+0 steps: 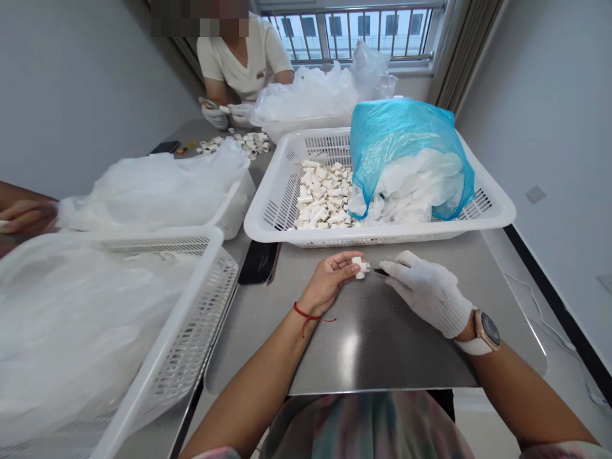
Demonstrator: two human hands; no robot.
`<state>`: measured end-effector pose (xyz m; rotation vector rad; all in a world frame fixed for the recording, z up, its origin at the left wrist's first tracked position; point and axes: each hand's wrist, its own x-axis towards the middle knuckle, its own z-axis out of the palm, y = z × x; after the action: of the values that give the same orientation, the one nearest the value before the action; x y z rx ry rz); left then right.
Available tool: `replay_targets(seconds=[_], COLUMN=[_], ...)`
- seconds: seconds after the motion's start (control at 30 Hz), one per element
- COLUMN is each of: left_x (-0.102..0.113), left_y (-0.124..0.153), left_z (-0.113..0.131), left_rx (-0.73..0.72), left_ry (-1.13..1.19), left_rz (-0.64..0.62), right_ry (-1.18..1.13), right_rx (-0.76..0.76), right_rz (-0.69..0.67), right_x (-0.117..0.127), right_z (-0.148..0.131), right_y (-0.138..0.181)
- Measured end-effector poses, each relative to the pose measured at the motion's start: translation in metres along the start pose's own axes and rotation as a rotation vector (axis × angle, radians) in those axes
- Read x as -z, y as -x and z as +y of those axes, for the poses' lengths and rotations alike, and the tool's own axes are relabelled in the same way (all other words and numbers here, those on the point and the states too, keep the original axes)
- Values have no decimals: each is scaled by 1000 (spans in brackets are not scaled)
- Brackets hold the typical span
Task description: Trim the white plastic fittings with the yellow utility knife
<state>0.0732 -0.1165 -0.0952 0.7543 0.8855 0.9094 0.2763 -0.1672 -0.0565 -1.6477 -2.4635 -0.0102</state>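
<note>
My bare left hand (329, 280), a red thread round its wrist, pinches a small white plastic fitting (359, 266) just above the steel table (382, 344). My right hand (425, 290), in a white knit glove with a watch on the wrist, is closed round a thin dark tool (381, 272) whose tip points at the fitting. Right behind both hands stands a white perforated basket (272, 220) holding a heap of white fittings (322, 197) and a blue plastic bag (406, 143) with white contents.
A dark phone (258, 262) lies left of my left hand. White baskets lined with clear plastic (143, 191) stand at the left. Across the table a person in a white shirt (239, 57) handles parts with gloved hands beside loose fittings (243, 141). Another person's hand (26, 217) shows at far left.
</note>
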Motion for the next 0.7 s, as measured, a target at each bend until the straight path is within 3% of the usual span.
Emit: replay_targets(seconds=[0.2, 0.43, 0.6, 0.7], left_x=[-2, -6, -10, -12], left_y=[1, 5, 11, 11], left_z=[-2, -5, 1, 3], left_rx=[-105, -237, -419, -431], left_ry=[-79, -301, -557, -532], left_rz=[37, 95, 150, 175], right_ry=[-18, -323, -573, -631], right_rx=[-71, -78, -20, -14], right_rz=[-4, -84, -98, -88], right_x=[-2, 3, 2, 1], right_z=[-1, 2, 12, 13], right_y=[-1, -1, -3, -4])
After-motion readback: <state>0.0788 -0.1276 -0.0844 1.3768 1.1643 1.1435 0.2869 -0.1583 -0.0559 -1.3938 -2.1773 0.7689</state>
